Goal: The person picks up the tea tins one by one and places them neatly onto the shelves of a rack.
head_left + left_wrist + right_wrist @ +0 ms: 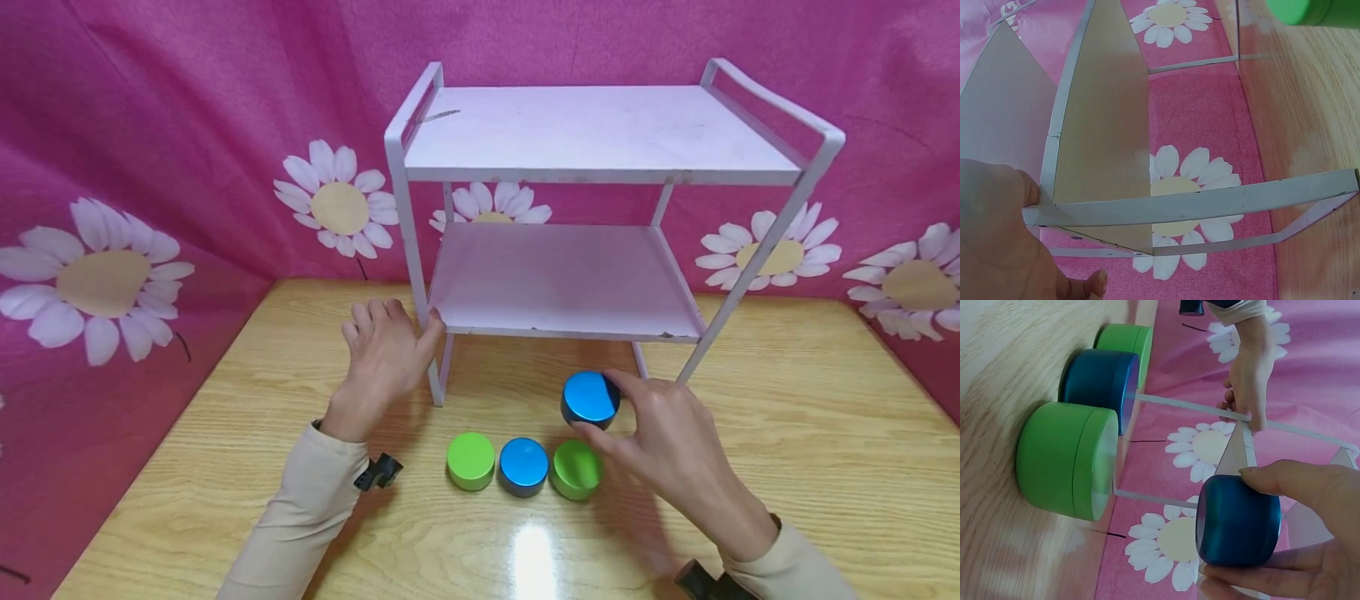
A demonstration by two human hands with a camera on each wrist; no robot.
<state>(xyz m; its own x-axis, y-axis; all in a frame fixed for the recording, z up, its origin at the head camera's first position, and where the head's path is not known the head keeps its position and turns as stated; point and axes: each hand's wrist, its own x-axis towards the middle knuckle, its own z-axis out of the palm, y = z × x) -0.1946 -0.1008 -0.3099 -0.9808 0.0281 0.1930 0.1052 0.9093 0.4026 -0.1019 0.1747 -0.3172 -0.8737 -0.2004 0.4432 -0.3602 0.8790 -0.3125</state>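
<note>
Blue tin [587,398] sits in the fingers of the right hand [667,446], which hold it from the side, the thumb nearer the wearer and the other fingers opposite, so it lies to the left of the palm. It is a squat round thing with no long side, its round top facing up, and it is clear of the worktop [427,542]. Beyond it is the front edge of the rack's lower shelf [562,275], and the tin is a little right of that edge's middle; whether it is level with the shelf is hard to tell. Nearer the wearer, three tins stand in a row: a green tin [471,460], a second blue tin [523,466] and another green tin [576,469], the last closest to the held one. Well apart, the left hand [382,358] rests its thumb on the front left leg [414,242] at the shelf's corner, fingers loosely bent and without a tin.
</note>
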